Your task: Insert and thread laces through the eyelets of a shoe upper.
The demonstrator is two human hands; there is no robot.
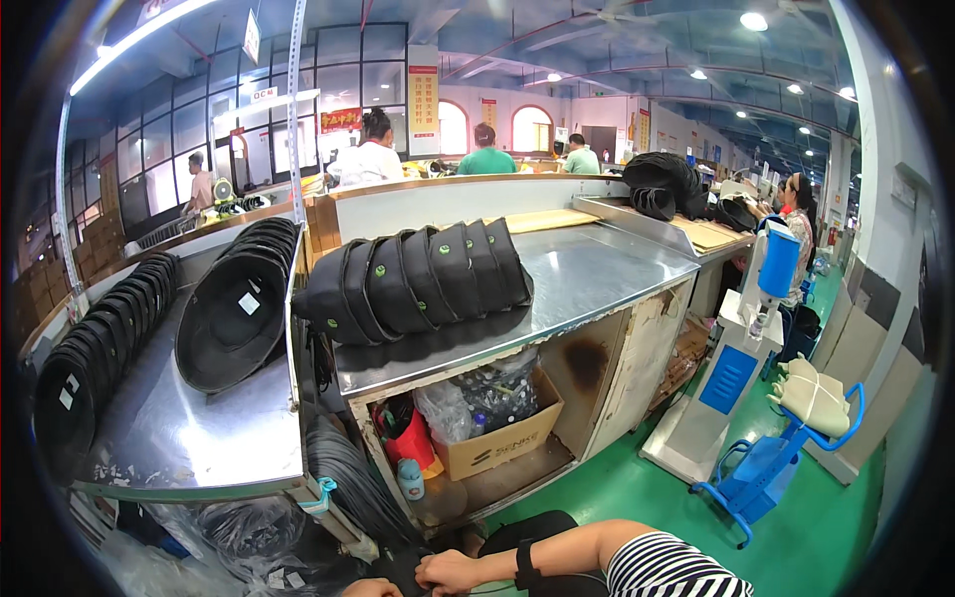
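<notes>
My right hand [448,573] is low in the picture, its fingers curled closed; what they grip, if anything, I cannot make out. A dark band circles that wrist. Close to its left, my left hand [372,588] shows only its top at the lower edge, its fingers cut off. Dark material [402,571] lies between and behind the two hands. Beyond it, a bundle of long dark grey strips [348,463] hangs between two metal tables. On the middle metal table [587,264] rests a nested row of black rounded shells [408,279] with small green marks.
More nested black shells [234,308] stand on the left metal table [219,438]. Below the middle table are a cardboard box [507,438], a red bag [413,438] and a light-blue bottle [410,480]. A blue trolley [766,468] and a grey-blue machine [731,363] stand at right. Several people work farther back.
</notes>
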